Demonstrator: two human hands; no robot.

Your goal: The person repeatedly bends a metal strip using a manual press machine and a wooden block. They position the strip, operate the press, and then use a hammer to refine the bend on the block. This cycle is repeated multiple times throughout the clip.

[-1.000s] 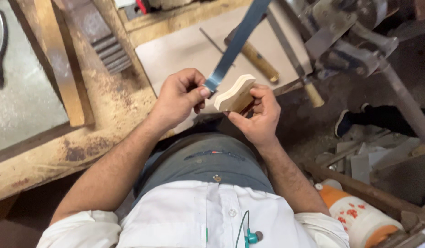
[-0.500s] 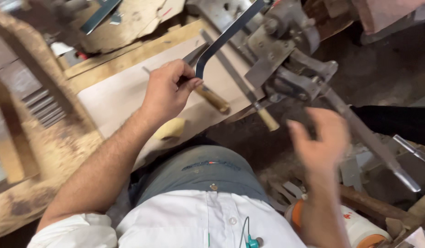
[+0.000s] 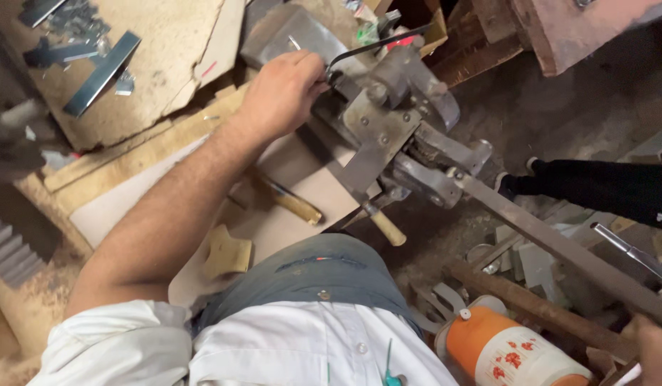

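While the left hand (image 3: 284,89) closes its grip on the near end of a thin dark metal strip (image 3: 374,44), that strip arches from the fingers over to the top of a grey metal bending machine (image 3: 388,121) at the far edge of the worktop (image 3: 138,193). The strip is bowed, one end in the fist, the other reaching the machine's upper parts beside a red-tipped piece.

From the machine a long flat steel lever (image 3: 560,246) runs down to the lower right corner, where the right hand (image 3: 656,350) shows only in part; whether its grip is closed on anything cannot be told.

Below the left forearm the worktop is a pale board dusted with sawdust. On it lie a small curved wooden block (image 3: 227,251) near the person's waist and two wooden-handled tools (image 3: 295,204), one handle jutting past the board's near edge. At the upper left a rough chipboard sheet (image 3: 166,64) carries loose grey metal blades (image 3: 102,68).

Right of the worktop's edge the floor is dark and littered with metal scrap (image 3: 531,261). An orange and white flask (image 3: 506,350) with red flowers stands close to the person's right side, just beside a rusty bar (image 3: 538,307). A dark sleeve (image 3: 602,189) of another person reaches in from the right. Bare board is open between the block and the tools.
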